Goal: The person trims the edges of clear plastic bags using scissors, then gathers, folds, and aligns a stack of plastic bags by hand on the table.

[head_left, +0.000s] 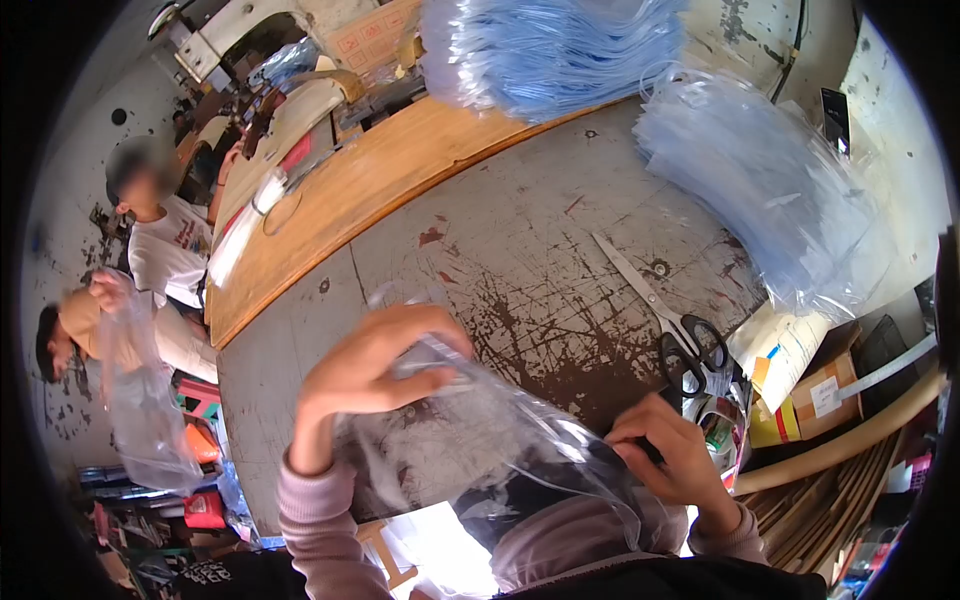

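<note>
A clear plastic bag (500, 415) stretches between my two hands, above the near edge of the worktable. My left hand (385, 360) is curled at the bag's upper left edge, its thumb and fingers around the thin film. At the bag's other side, my right hand (665, 450) pinches the film between thumb and fingertips. Scissors with black handles (655, 305) lie on the scratched grey tabletop (470, 240), just beyond my right hand, with the blades pointing away.
A thick stack of bluish plastic sheets (570, 60) sits at the back. Another pile of clear bags (760, 190) covers the right corner. A wooden board (380, 190) runs along the far side. At left, a person holds up a plastic bag (150, 420); another person (165, 240) is behind.
</note>
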Demonstrator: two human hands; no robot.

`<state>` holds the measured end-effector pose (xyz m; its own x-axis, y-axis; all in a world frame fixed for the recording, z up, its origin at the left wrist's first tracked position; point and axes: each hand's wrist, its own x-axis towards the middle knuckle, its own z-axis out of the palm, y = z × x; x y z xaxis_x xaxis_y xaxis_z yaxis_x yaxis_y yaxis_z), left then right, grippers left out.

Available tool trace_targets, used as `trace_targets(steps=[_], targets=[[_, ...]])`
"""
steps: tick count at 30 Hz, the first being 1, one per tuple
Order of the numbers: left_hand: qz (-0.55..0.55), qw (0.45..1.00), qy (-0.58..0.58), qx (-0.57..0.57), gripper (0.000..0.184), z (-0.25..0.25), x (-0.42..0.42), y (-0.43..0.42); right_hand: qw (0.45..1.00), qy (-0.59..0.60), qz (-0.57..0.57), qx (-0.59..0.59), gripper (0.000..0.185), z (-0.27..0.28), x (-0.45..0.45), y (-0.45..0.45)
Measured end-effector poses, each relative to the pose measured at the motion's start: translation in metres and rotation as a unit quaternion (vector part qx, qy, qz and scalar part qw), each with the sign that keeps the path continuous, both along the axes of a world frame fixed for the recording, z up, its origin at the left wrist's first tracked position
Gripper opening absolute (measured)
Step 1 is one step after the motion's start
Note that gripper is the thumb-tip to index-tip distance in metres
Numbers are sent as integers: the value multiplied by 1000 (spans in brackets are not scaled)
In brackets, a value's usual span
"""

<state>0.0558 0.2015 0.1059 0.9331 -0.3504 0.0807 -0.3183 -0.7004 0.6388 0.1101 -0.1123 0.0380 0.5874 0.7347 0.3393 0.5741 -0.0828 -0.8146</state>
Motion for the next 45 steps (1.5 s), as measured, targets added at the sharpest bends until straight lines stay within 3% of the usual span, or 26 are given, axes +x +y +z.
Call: trace_targets(steps=[1,3,4,5,6,8,9,11,13,15,16,17,19,21,23,25,27,29,32,33,35,37,40,45], targets=[[25,1000,-3,9,28,14,-12,2,999,-45,0,13,16,0,3,2],[193,979,-68,-4,25,36,-43,17,987,-110,-114,-39,26,4,13,-1],[229,953,-164,108,27,53,-56,32,970,-135,-188,-76,28,5,19,0],[333,902,-246,118,25,62,-73,48,946,-159,-260,-112,31,5,23,2],[435,837,-314,112,24,71,-89,64,946,-155,-263,-107,31,2,26,2],[532,724,-399,184,27,102,-129,88,921,-166,-317,-154,34,-5,32,1],[515,695,-447,228,28,120,-138,86,922,-163,-319,-150,34,-7,32,2],[512,625,-554,202,29,137,-144,67,919,-152,-324,-167,32,-9,29,4],[499,530,-602,329,32,134,-143,46,919,-152,-320,-174,33,-7,29,4],[423,502,-589,472,35,120,-128,9,919,-155,-317,-176,33,-5,28,3],[395,515,-558,517,34,105,-117,-14,918,-147,-320,-184,33,-3,28,1],[378,561,-494,546,34,78,-103,-45,916,-139,-322,-192,34,-1,27,0],[338,696,-291,562,37,9,-74,-117,915,-134,-316,-210,36,1,24,-5],[310,750,-199,549,48,-45,-60,-166,912,-132,-307,-236,39,3,22,-13],[291,881,-61,368,57,-58,-58,-190,926,-99,-294,-215,39,5,18,-22],[309,889,-39,337,65,-64,-56,-197,931,-103,-277,-216,39,6,17,-32],[333,891,-13,309,73,-67,-54,-199,949,0,-266,-167,38,7,13,-36],[308,898,-79,305,75,-66,-52,-190,953,-13,-234,-191,39,5,17,-41],[338,909,-110,217,63,-73,-40,-182,935,262,-238,-4,42,-7,18,-46],[360,909,-141,155,58,-78,-37,-181,936,262,-236,-7,42,-13,19,-49],[378,904,-151,130,55,-84,-32,-183,911,379,-139,88,49,-22,19,-55],[398,899,-155,100,53,-87,-30,-183,868,477,-127,43,66,-13,11,-50],[405,899,-164,36,50,-87,-31,-180,846,531,-23,49,86,-19,-1,-51],[375,915,-127,-75,43,-85,-40,-173,816,576,35,-4,72,-25,-13,-60]])
